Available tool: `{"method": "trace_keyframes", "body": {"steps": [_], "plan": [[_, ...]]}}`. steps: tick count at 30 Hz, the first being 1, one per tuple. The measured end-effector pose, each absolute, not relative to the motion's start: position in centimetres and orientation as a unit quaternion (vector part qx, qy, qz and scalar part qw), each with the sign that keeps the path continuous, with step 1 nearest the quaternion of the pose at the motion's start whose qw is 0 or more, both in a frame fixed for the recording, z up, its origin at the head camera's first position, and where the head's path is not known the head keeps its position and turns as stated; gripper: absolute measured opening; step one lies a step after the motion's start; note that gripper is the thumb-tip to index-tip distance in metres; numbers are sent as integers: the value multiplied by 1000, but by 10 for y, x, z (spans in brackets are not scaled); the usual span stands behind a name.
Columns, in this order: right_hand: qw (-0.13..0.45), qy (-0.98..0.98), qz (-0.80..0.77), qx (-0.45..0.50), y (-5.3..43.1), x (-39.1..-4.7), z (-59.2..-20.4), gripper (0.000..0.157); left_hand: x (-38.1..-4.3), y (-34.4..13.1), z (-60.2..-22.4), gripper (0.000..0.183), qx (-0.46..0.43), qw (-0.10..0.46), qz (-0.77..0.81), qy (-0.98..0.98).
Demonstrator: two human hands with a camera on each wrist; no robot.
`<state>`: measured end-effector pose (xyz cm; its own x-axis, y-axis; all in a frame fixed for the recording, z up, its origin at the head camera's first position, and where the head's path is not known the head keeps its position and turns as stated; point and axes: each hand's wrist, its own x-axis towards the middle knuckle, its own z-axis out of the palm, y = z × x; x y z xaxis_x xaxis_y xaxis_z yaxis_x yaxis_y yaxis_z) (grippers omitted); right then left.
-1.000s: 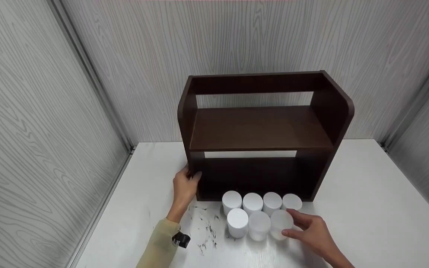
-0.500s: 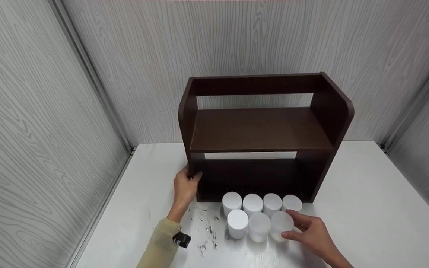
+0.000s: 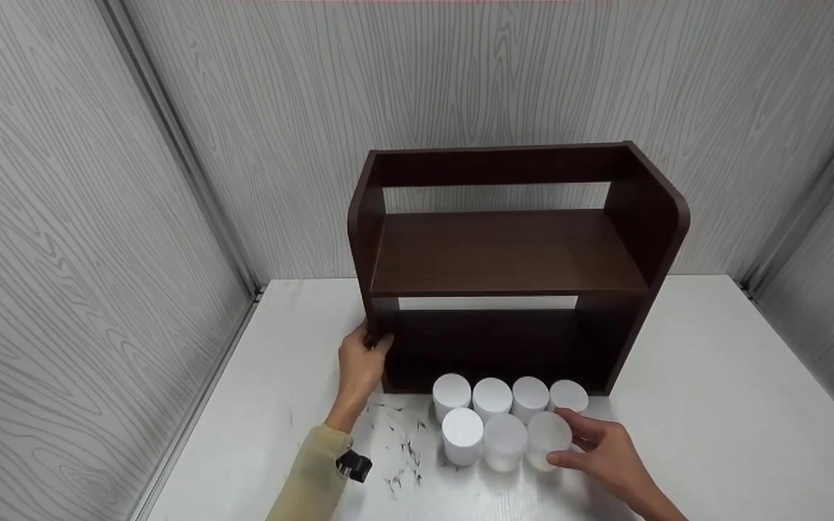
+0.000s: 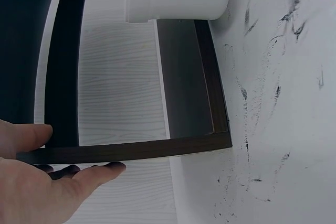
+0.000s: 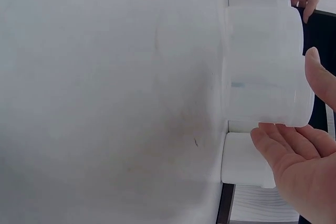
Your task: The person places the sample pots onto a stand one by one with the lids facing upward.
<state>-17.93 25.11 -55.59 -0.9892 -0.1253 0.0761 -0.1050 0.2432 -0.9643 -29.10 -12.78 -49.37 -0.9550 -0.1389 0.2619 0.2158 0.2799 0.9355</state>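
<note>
A dark brown two-tier shelf (image 3: 510, 253) stands upright on the white table. My left hand (image 3: 360, 365) grips the edge of its left side panel, thumb on the inner side and fingers outside, as the left wrist view also shows. In front of the shelf stand two rows of lidded jars, several white ones (image 3: 491, 395) behind. The front row has a white jar (image 3: 462, 435), then a translucent jar (image 3: 505, 441), then another translucent jar (image 3: 547, 438) at the right end. My right hand (image 3: 605, 456) holds that end jar between thumb and fingers; it stands upright against its neighbour.
Dark scuff marks (image 3: 406, 449) lie on the white tabletop (image 3: 714, 405) left of the jars. Grey wood-patterned panels (image 3: 258, 108) enclose the table at the back and both sides. Both shelf tiers show bare boards.
</note>
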Motion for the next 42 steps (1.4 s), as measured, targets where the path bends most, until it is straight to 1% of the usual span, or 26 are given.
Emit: {"method": "trace_keyframes", "body": {"steps": [14, 28, 42], "plan": [[9, 779, -621, -78, 251, -179, -557, 73, -290, -128, -494, 51, -15, 149, -601, -785], [19, 780, -622, -68, 250, -179, -548, 73, -290, -130, -495, 52, -11, 139, -601, -787], [21, 776, -627, -68, 252, -180, -522, 73, -291, -129, -495, 50, -3, 145, -599, -787]]}}
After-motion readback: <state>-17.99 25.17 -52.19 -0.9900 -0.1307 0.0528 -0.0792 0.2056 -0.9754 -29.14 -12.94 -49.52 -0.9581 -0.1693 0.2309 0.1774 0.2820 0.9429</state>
